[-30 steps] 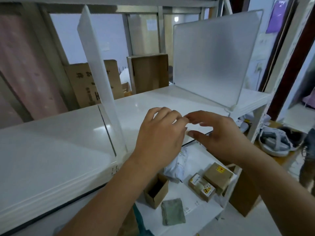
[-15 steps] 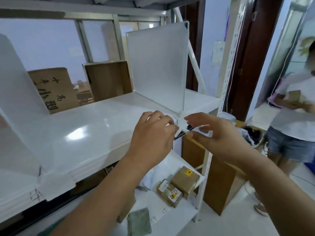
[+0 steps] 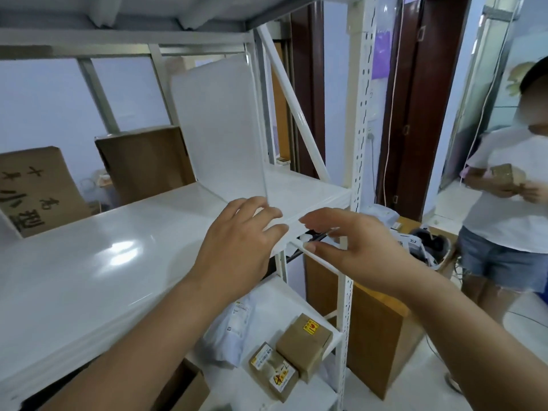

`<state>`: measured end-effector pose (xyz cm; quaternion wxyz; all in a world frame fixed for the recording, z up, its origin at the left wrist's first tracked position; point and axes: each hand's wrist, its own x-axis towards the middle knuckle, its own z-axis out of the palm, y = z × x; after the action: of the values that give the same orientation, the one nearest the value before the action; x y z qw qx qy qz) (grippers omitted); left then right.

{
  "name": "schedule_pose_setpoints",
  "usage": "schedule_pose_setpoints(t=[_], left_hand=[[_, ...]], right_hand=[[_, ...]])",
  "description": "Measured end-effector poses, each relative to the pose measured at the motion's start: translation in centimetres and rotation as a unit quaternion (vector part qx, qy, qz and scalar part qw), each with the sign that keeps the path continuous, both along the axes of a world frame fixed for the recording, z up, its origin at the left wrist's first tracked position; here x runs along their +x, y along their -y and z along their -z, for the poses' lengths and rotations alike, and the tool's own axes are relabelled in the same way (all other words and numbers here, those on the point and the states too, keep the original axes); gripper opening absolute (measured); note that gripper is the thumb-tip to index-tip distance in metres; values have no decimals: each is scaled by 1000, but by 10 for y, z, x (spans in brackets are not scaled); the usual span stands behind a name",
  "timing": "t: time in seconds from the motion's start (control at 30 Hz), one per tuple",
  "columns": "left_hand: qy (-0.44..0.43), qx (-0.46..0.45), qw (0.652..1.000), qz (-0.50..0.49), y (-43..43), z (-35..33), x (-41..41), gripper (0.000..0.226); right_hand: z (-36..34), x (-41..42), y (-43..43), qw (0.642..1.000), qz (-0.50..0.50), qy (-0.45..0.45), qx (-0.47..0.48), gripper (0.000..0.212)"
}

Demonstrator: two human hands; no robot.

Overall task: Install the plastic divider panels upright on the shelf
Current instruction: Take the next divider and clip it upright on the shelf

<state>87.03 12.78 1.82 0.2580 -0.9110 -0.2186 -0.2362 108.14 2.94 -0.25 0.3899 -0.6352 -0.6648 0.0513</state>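
A frosted white plastic divider panel point(image 3: 219, 129) stands upright on the white shelf point(image 3: 89, 262), near its right end. My left hand point(image 3: 237, 241) lies palm down on the shelf's front edge, and its fingers cover the foot of that panel. Whether they grip anything is hidden. My right hand point(image 3: 355, 250) hovers just right of it, in front of the shelf edge, fingers spread and nothing visible in them. A corner of a second divider panel point(image 3: 7, 228) shows at the far left edge.
The perforated white rack post point(image 3: 360, 129) and a diagonal brace point(image 3: 293, 111) stand right of the panel. Cardboard boxes point(image 3: 142, 161) lean behind the shelf. Small parcels point(image 3: 302, 342) lie on the lower shelf. A person point(image 3: 510, 203) stands at the right holding a small box.
The view has swung to the right. Both hands moved along the shelf's front edge to the foot of the right panel. The left panel has slid almost out of view.
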Motion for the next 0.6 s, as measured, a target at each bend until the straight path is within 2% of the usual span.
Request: schedule_pose_setpoints(t=[0.13,0.3,0.47,0.6], left_hand=[[-94,72,993,21,-28,-7,11,50],[-216,139,966,-30,-64,-16,20,51],[-219,214,951,47,-90,-24,25,25],[-229,233,941,87,-97,-30,30,19]], right_hand=[[3,10,-32,1000,10,17,-17,49],[3,14,-80,996,-5,65,-60,64],[8,10,-124,991,-66,91,-72,54],[7,11,-148,989,-115,62,-70,50]])
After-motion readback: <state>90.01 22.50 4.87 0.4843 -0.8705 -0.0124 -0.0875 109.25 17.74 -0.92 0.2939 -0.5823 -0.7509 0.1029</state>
